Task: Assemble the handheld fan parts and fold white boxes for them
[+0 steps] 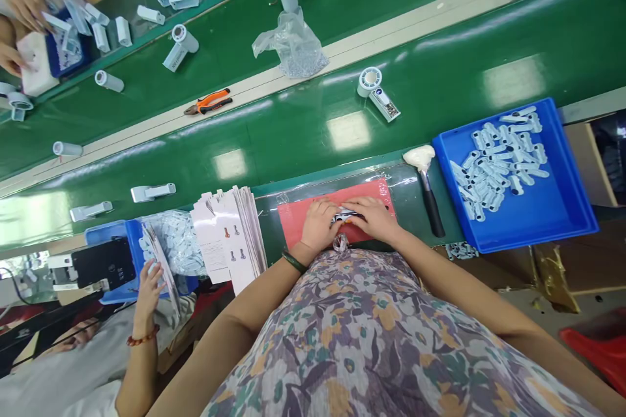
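Note:
Both hands meet over a red mat on the bench in front of me. My left hand has its fingers closed on one side of a small pale plastic fan part with dark areas. My right hand grips the other side, fingers bent over it. Most of the part is hidden by the fingers. A mallet with a whitish wrapped head and black handle lies to the right of the mat. Beyond the mat, a handheld fan with its handle's insides exposed lies on the green belt.
A blue tray of pale plastic pieces stands at right. Left are stacked printed cards and a co-worker's hand. Pliers, a clear bag and fan bodies lie farther away. Another person's hands work at far left.

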`<state>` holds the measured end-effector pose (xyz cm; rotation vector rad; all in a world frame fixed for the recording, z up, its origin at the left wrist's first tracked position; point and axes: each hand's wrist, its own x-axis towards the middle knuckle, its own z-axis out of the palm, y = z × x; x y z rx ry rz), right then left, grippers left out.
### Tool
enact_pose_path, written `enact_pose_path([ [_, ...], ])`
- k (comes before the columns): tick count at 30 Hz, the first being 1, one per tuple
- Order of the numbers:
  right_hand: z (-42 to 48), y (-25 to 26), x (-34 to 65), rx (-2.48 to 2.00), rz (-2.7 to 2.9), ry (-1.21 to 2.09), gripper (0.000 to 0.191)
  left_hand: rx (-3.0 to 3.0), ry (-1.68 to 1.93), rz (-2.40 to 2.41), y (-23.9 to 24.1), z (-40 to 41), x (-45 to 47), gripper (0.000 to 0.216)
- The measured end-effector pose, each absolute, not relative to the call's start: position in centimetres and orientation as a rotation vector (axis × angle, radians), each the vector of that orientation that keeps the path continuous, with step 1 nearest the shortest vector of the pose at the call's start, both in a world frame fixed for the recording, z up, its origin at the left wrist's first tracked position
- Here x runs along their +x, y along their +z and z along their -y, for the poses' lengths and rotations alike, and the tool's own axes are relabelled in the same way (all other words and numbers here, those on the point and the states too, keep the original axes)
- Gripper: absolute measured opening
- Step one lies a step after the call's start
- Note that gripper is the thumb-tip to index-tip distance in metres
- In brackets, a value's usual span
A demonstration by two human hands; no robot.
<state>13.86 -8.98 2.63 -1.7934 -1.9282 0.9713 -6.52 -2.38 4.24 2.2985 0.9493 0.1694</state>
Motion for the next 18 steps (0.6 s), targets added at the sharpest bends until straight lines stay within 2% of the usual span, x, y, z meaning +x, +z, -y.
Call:
enact_pose_path([
  [2, 8.8, 2.9, 13.7, -1.806, 1.938, 1.021, 0.034, 2.276, 0.131, -0.997, 4.2, 2.7, -6.2, 0.021],
  [8, 7.8, 3.5, 13.4, -1.887, 1.944, 1.109, 0.035, 2.253, 0.040, -1.031, 4.6, 2.0, -5.3, 0.015],
  [13, 7.8, 3.9, 13.5, -1.855, 1.945, 1.157, 0.040, 2.277, -0.066, -1.001, 5.3, 1.2, -5.4, 0.023],
  [18, 7.5, 4.2, 12.3, -1.894, 1.871, 1.143, 0.037, 2.317, -0.228, -0.996, 6.0, 0.6, -4.9, 0.021],
])
